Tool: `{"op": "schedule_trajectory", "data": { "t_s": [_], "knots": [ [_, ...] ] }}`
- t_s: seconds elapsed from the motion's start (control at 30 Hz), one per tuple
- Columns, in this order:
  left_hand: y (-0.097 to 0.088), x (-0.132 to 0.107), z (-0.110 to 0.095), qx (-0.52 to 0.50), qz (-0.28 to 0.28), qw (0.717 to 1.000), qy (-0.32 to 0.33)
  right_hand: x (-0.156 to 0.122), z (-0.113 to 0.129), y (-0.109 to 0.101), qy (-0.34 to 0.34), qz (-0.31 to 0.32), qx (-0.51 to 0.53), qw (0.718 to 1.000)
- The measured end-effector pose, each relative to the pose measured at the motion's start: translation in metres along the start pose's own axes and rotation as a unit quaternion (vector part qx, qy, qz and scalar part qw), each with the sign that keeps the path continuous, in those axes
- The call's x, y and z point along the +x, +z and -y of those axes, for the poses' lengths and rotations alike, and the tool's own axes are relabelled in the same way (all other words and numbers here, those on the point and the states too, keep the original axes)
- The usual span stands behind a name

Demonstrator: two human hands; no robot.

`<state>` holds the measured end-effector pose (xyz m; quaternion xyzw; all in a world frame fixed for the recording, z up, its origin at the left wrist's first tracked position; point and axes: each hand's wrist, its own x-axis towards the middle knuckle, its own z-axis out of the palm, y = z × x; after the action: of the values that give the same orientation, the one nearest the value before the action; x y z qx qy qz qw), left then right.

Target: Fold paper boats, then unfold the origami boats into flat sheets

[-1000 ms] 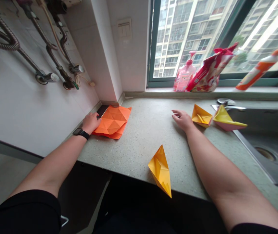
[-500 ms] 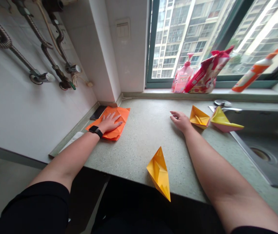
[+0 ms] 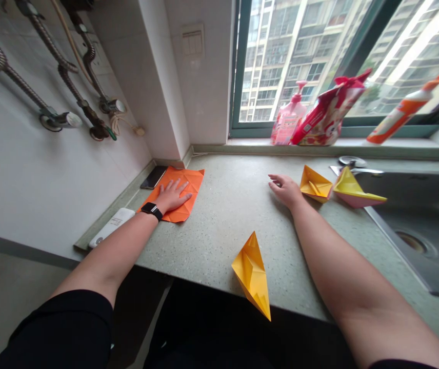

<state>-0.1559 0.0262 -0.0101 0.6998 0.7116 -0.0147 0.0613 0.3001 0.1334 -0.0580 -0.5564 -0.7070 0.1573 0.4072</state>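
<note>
My left hand lies flat with spread fingers on a creased orange sheet of paper at the left of the counter. My right hand rests on the counter, fingers loosely stretched and holding nothing. Just right of it stands an orange-yellow folded paper boat, beside a yellow and pink paper boat close to the sink. Nearest to me, another orange-yellow folded paper piece lies at the counter's front edge, its tip reaching past the edge.
A dark phone and a white power bank-like device lie along the left wall. At right is a metal sink. On the windowsill are a pink pump bottle, a red bag and an orange-white bottle.
The orange paper lies flatter and its left part has shifted, uncovering more of the phone. My left forearm has moved slightly, showing more of the white device. My right hand stays put.
</note>
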Motion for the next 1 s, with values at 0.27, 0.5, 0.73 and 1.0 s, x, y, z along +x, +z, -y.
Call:
{"op": "schedule_trajectory", "data": {
  "t_s": [0.27, 0.5, 0.73, 1.0],
  "knots": [
    [0.006, 0.004, 0.0, -0.009, -0.013, 1.0, -0.007, -0.003, 0.01, 0.0, 0.0, -0.008, 0.018, 1.0],
    [0.01, 0.003, 0.003, -0.026, -0.032, 0.999, 0.007, -0.009, 0.068, -0.013, -0.025, 0.02, 0.117, 0.993],
    [0.011, -0.006, -0.003, -0.03, -0.115, 0.992, 0.053, -0.035, 0.14, -0.064, -0.061, 0.159, 0.086, 0.982],
    [0.012, -0.018, -0.006, -0.061, -0.14, 0.984, 0.095, -0.103, 0.142, -0.08, 0.005, 0.357, -0.035, 0.933]
  ]
}}
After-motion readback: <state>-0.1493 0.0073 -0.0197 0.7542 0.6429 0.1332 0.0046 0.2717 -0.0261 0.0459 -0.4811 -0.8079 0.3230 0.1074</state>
